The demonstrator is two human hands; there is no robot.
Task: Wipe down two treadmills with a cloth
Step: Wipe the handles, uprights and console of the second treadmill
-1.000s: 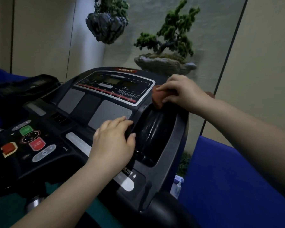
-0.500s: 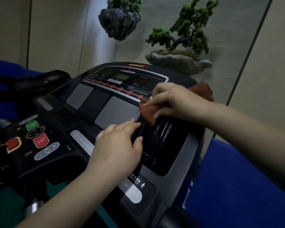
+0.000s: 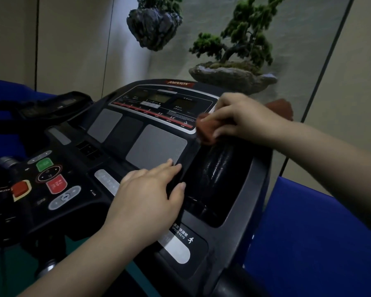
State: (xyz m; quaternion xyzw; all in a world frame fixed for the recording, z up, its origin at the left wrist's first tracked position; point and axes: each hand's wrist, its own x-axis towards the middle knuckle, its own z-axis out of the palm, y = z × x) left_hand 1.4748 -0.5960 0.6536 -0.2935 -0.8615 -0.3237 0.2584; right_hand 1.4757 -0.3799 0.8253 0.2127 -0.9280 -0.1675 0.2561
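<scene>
Head view: right hand [image 3: 242, 118] is gripping a reddish-brown cloth [image 3: 206, 130], fingers curled over it, pressing it on the treadmill console [image 3: 156, 144] at the lower right corner of the display panel [image 3: 165, 103]. More cloth is showing behind the wrist. Left hand [image 3: 150, 196] is resting flat on the console, fingers straight and holding nothing, thumb lying at the edge of the glossy black pocket [image 3: 214, 181] below the right hand. Green and red buttons [image 3: 51, 174] are sitting left of the left hand.
</scene>
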